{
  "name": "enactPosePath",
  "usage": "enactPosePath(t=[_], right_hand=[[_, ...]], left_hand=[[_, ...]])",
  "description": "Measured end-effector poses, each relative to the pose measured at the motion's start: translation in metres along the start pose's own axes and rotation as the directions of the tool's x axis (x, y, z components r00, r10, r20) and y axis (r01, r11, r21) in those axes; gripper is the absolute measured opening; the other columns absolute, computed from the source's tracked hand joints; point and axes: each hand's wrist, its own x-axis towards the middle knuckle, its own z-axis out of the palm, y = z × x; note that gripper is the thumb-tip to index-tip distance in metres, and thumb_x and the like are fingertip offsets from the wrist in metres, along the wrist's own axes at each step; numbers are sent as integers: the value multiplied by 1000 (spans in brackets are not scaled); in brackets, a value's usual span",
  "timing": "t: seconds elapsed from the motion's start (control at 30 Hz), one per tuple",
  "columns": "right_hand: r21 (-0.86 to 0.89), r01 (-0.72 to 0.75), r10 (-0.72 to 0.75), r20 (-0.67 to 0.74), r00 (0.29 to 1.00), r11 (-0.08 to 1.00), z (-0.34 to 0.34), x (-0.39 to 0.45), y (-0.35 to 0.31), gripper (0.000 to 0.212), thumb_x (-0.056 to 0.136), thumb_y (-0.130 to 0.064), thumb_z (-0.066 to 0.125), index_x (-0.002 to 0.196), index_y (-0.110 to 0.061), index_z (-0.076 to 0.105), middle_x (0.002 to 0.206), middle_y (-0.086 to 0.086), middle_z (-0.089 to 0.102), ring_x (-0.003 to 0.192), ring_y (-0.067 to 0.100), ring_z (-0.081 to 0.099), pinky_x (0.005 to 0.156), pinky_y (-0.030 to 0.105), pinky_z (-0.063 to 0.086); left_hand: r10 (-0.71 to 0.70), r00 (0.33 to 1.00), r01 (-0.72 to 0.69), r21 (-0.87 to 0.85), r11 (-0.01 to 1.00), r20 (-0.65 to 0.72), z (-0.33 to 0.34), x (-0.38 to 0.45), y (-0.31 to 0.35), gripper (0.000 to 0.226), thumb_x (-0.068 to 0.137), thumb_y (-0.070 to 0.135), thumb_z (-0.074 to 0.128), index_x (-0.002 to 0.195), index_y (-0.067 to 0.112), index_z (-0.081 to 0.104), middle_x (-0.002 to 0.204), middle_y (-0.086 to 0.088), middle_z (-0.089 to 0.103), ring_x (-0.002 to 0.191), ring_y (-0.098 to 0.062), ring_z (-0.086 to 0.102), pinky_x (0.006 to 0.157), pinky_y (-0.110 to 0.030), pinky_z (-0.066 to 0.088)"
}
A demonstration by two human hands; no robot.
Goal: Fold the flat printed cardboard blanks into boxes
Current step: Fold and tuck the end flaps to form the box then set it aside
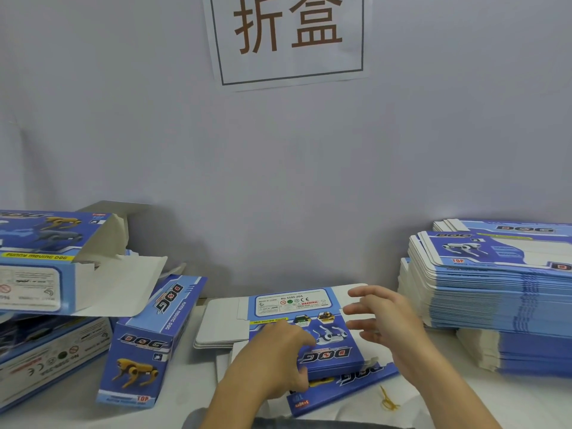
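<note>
Blank stack (495, 283) far right, blue-white print, flat. Folded boxes (148, 342) left, 1 with its end flaps open. Centre near: flat blank (297, 308) on table (464, 397), "DOG" print, white flaps left. Left hand (275, 357) grips its near edge; right hand (383, 323) above it, fingers spread wide, holding nothing.

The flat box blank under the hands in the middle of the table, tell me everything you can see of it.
The flat box blank is thin printed cardboard, blue with white flaps at its left and far right. It lies flat on the white table, on top of other blanks, printed side up, its DOG lettering upside down to the camera. A white warning label sits near the far edge, toy-dog pictures in the middle. The left hand grips its near edge with curled fingers; the right hand hovers over its right end, fingers spread.
</note>
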Motion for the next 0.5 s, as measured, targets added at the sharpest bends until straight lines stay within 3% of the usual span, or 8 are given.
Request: enactPosePath(t=[0.2, 0.3, 0.37, 0.43, 0.5], right_hand=[[11, -3, 3, 8, 1000, 1000, 1, -2, -1, 26, 103, -12, 46, 100, -21, 70, 76, -2, 76, 78, 24, 74, 65, 32, 55], [19, -6, 6, 17, 1000, 1000, 2, -3, -1, 28, 102, -10, 45, 100, -20, 71, 78, 0, 77, 74, 22, 75, 64, 31, 55], [52, -5, 4, 15, 1000, 999, 3, -4, -1, 30, 101, -7, 44, 99, -19, 71, 77, 1, 77, 70, 22, 75, 62, 30, 55], [105, 26, -24, -15, 1000, 994, 4, -5, -2, 32, 100, -4, 42, 97, -16, 72, 75, 3, 76, 65, 21, 74, 59, 29, 55], [147, 111, -97, -104, 990, 983, 6, -6, -2, 33, 99, -1, 42, 94, -15, 71, 72, 4, 75, 59, 18, 72, 52, 26, 54]], left_hand=[[35, 999, -35, -17, 999, 3, 0, 0, -2, 50, 92, 27, 69, 139, 28, 53, 136, 3, 59, 121, -15, 51, 88, -31, 49], [77, 995, -78, -27, 997, -56, -1, -1, 0, 31, 92, 24, 67, 123, 25, 63, 109, 3, 66, 91, -13, 57, 73, -25, 52], [91, 991, -93, -14, 996, -102, -3, -2, 2, 21, 91, 20, 64, 111, 23, 66, 85, 9, 60, 69, -13, 52, 58, -19, 40], [81, 985, -77, 27, 997, -153, -5, -5, 4, 17, 89, 17, 59, 104, 23, 65, 79, 9, 59, 67, -16, 49, 54, -22, 36], [46, 971, -24, 96, 995, -235, -5, -6, 7, 18, 87, 17, 52, 100, 22, 63, 86, 2, 66, 74, -22, 52, 59, -31, 42]])
